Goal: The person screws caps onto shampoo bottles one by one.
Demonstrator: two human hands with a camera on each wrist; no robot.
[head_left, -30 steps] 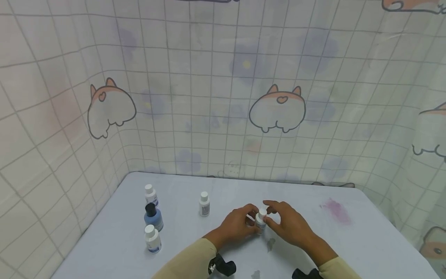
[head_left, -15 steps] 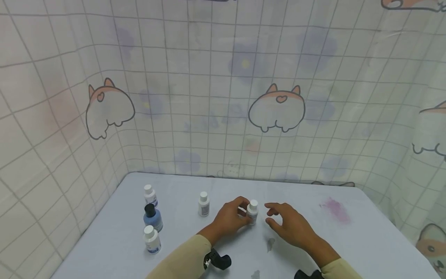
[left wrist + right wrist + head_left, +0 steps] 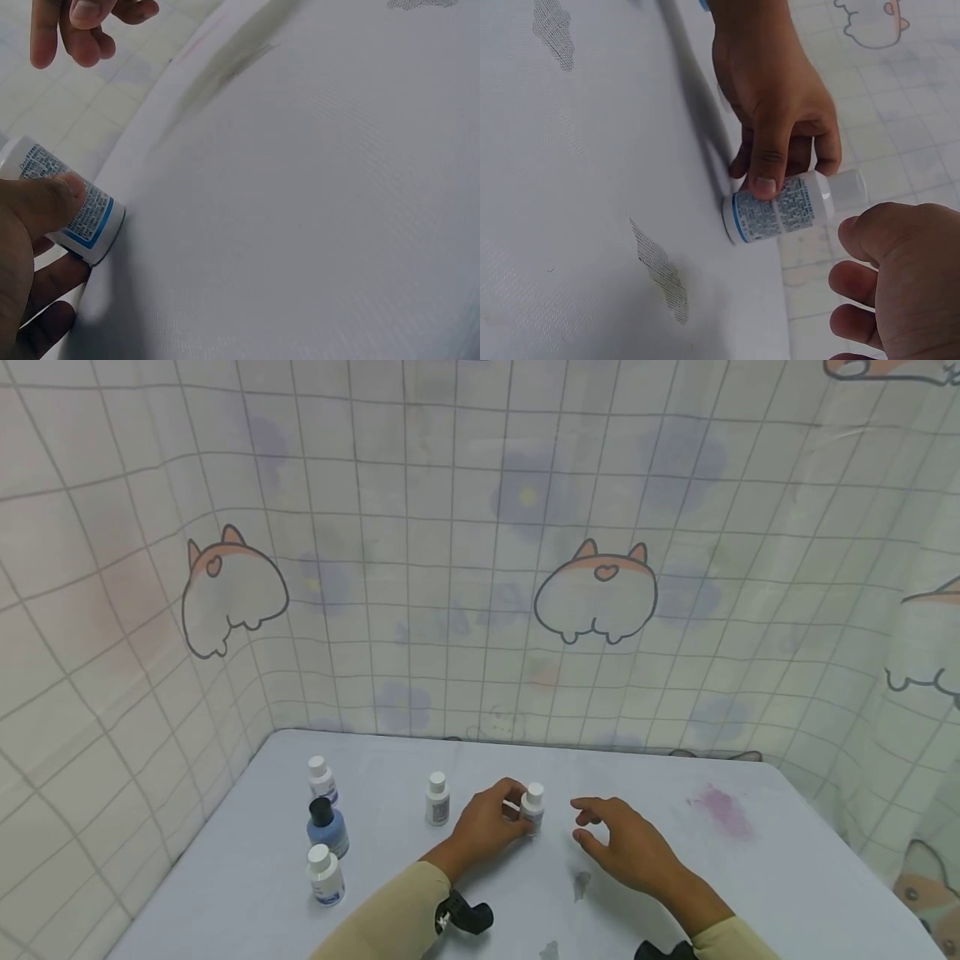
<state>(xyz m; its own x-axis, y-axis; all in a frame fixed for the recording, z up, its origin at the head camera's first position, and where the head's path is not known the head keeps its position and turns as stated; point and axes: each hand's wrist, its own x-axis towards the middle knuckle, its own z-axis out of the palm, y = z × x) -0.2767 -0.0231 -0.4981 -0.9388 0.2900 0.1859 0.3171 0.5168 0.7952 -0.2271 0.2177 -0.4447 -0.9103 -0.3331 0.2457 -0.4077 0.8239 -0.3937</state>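
Observation:
My left hand (image 3: 489,820) grips a small white bottle (image 3: 532,810) between thumb and fingers, near the middle of the table. Its white cap (image 3: 846,189) is on, and printed text with a blue band shows on the label (image 3: 88,217). The right wrist view has the thumb of the left hand (image 3: 776,112) across the label, the bottle's base at or close to the tabletop. To the right, apart from the bottle, my right hand (image 3: 626,845) holds nothing, its fingers loosely bent. Left of my left hand stands another white bottle (image 3: 438,800).
At the table's left side stand a white bottle (image 3: 322,778) at the back, a blue bottle with a black cap (image 3: 327,831), and a nearer white bottle (image 3: 326,878). A pink stain (image 3: 723,812) marks the white table (image 3: 652,768). A gridded curtain (image 3: 450,610) hangs behind.
My right hand has let go of the bottle's cap area and drawn apart from it. My left hand has carried the bottle leftward and slightly back. The other bottles stay put.

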